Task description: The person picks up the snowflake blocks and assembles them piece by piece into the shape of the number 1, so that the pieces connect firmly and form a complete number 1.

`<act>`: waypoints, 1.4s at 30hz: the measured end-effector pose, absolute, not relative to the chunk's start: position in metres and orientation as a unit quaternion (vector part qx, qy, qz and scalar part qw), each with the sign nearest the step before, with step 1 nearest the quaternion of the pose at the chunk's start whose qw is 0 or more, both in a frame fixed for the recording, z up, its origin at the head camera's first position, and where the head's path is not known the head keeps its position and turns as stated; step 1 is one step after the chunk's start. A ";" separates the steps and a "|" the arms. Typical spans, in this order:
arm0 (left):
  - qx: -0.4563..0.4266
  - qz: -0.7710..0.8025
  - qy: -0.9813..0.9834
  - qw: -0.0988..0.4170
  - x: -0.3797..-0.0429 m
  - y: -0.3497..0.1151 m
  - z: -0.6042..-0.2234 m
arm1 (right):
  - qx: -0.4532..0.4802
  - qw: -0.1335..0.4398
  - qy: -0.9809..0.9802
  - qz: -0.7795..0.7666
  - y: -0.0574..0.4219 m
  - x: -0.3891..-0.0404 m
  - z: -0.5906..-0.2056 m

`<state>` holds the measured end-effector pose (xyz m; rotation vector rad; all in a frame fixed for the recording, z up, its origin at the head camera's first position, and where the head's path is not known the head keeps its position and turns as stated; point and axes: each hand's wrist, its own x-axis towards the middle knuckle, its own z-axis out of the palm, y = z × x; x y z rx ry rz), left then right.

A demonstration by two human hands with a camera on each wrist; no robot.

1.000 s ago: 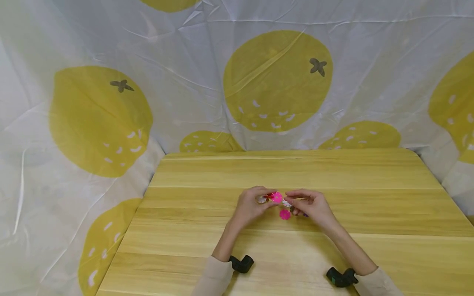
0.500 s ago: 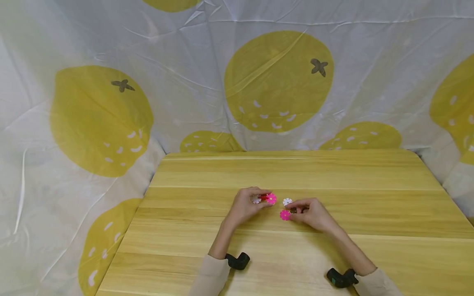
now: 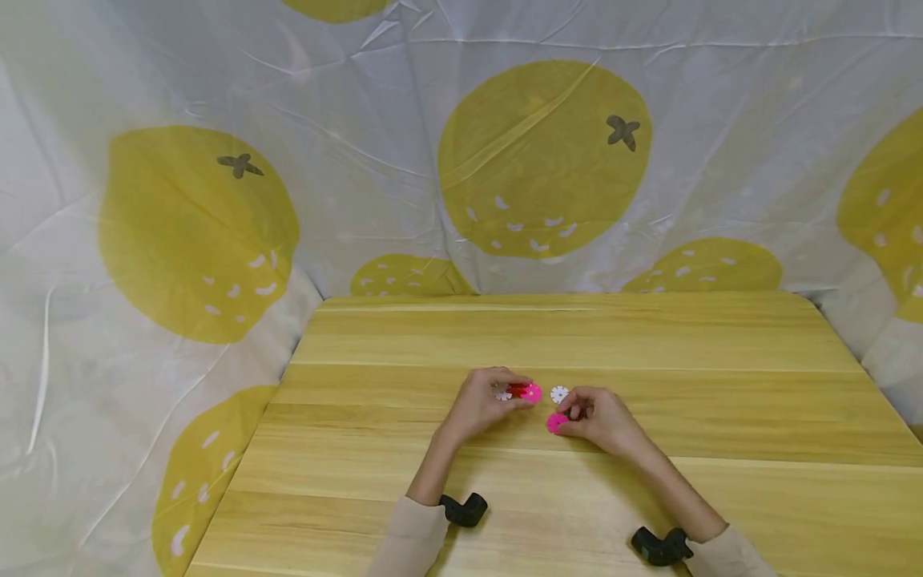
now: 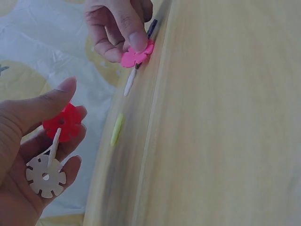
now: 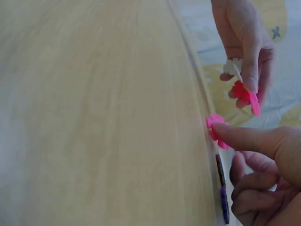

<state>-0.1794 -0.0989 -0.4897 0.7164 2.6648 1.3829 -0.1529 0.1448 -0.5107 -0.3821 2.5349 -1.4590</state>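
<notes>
My left hand [image 3: 481, 407] holds a small joined group of notched plastic snowflake discs. In the left wrist view a red disc [image 4: 69, 123] is pinched under the thumb, with a white disc [image 4: 55, 182] hanging below it, linked by a pale piece seen edge-on. A pink disc [image 3: 533, 393] forms the group's right end. My right hand [image 3: 609, 420] pinches a separate pink disc [image 5: 215, 122] between thumb and a finger, low over the table. Just beyond those fingers a white disc [image 3: 558, 394] lies flat. Part of the left-hand group is hidden by fingers.
Beside the right hand lie a brown disc [image 5: 220, 169] and a purple disc [image 5: 225, 205]. A yellow disc [image 4: 116, 129] is on the wooden table [image 3: 404, 336] as well. A lemon-print cloth [image 3: 360, 160] hangs behind. Black wrist cameras sit at both cuffs.
My left hand has drawn slightly left with its joined discs. The right hand has come down from the white disc and taken hold of the loose pink disc.
</notes>
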 end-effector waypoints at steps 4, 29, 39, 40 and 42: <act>0.245 0.450 0.858 0.031 -0.179 -0.098 -0.489 | -0.135 0.132 0.820 -0.541 0.149 -0.155 -0.508; 0.260 0.473 0.840 0.053 -0.176 -0.097 -0.483 | -0.165 0.090 0.761 -0.621 0.149 -0.157 -0.500; 0.259 0.497 0.825 0.066 -0.175 -0.097 -0.481 | -0.163 0.064 0.775 -0.607 0.150 -0.154 -0.501; 0.260 0.500 0.823 0.065 -0.175 -0.097 -0.481 | -0.162 0.062 0.775 -0.607 0.149 -0.154 -0.500; 0.257 0.507 0.820 0.066 -0.175 -0.097 -0.481 | -0.159 0.059 0.772 -0.613 0.149 -0.153 -0.499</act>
